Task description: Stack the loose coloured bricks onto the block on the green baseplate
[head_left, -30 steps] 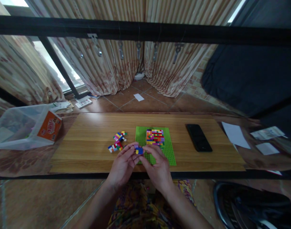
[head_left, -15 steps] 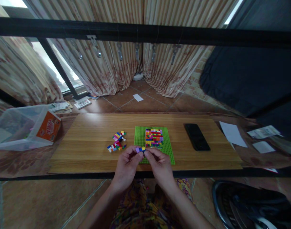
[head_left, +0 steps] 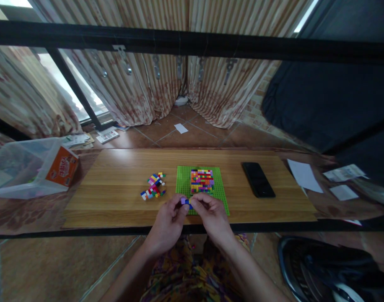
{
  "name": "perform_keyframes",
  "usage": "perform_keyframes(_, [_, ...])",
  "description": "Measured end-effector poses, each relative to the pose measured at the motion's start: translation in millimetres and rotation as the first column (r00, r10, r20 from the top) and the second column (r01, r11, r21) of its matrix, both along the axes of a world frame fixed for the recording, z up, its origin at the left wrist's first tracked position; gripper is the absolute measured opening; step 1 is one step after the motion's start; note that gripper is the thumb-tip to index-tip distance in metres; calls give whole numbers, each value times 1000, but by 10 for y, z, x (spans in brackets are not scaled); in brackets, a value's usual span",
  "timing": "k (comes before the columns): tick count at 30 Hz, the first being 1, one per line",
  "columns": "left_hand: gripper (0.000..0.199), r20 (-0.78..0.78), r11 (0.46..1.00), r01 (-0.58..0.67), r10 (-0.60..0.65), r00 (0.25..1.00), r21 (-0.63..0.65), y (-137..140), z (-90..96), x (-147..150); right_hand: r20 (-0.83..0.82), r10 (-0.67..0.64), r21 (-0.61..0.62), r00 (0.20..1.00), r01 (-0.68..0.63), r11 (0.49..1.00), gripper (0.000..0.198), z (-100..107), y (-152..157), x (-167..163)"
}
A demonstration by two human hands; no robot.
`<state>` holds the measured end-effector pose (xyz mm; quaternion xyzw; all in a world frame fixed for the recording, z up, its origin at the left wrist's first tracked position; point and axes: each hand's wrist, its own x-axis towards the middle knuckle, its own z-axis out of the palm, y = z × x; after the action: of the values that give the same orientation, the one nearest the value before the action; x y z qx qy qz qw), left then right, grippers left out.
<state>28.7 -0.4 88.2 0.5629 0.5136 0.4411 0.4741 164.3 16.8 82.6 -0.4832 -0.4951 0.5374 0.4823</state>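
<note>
Between the fingertips of my left hand (head_left: 169, 216) and my right hand (head_left: 211, 212) is a small cluster of toy building bricks (head_left: 185, 201), with purple, blue and some yellow showing. Both hands are closed on it, and the fingers partly cover it. They hold it over the near edge of a green studded baseplate (head_left: 222, 191). A block of many-coloured bricks (head_left: 202, 181) sits on the plate's upper middle, just beyond my fingers. Left of the plate lies a loose pile of joined and single bricks (head_left: 152, 191) on the wooden table (head_left: 116, 180).
A black phone (head_left: 258, 180) lies on the table's right side. At the far left stands a clear plastic bin (head_left: 28, 167) with an orange label. White paper (head_left: 304, 175) lies beyond the right end. A dark metal bar (head_left: 192, 40) crosses above the table.
The bricks between my hands have been turned, and less yellow shows. My left fingers have shifted a little lower on them. The whole view has moved slightly.
</note>
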Motion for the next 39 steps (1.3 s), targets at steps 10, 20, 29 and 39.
perform_keyframes(10, [13, 27, 997, -14, 16, 1000, -70, 93, -187, -79, -41, -153, -45, 987, 151, 987, 14, -103, 152, 149])
perform_keyframes(20, [16, 16, 992, -74, 76, 997, -107, 145, -635, -269, 554, -236, 429, 798, -31, 903, 13, -111, 569, 337])
perform_keyframes(29, [17, -40, 995, -41, 38, 998, -88, 170, -618, -298, 798, -263, 459, 543, -263, 849, 13, -130, 747, 210])
perform_keyframes(39, [17, 9, 994, -26, 27, 1000, -102, 157, -658, -292, 795, -224, 382, 563, -179, 907, 7, -116, 843, 144])
